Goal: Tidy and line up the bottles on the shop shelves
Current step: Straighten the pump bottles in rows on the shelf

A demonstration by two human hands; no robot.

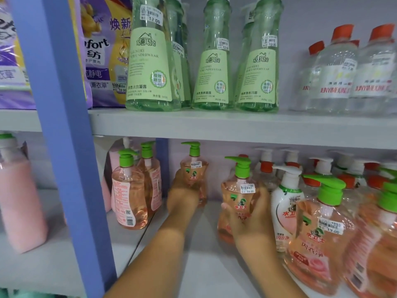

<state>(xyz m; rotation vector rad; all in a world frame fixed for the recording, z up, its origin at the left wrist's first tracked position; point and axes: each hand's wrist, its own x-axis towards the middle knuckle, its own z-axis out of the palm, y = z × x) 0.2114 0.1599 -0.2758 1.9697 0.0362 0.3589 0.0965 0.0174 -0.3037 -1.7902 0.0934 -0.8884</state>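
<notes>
Two peach pump bottles on the lower shelf (204, 250): left hand (182, 190) wraps the far bottle (194, 168) near the back wall, right hand (251, 214) grips the nearer bottle (238, 194), fingers curled round both, probably sliding them into a row.

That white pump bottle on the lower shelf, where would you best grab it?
Grip the white pump bottle around its narrow shoulder under the pump, reaching from the front: it stands upright, wedged between pink bottles, so its sides look blocked.
</notes>
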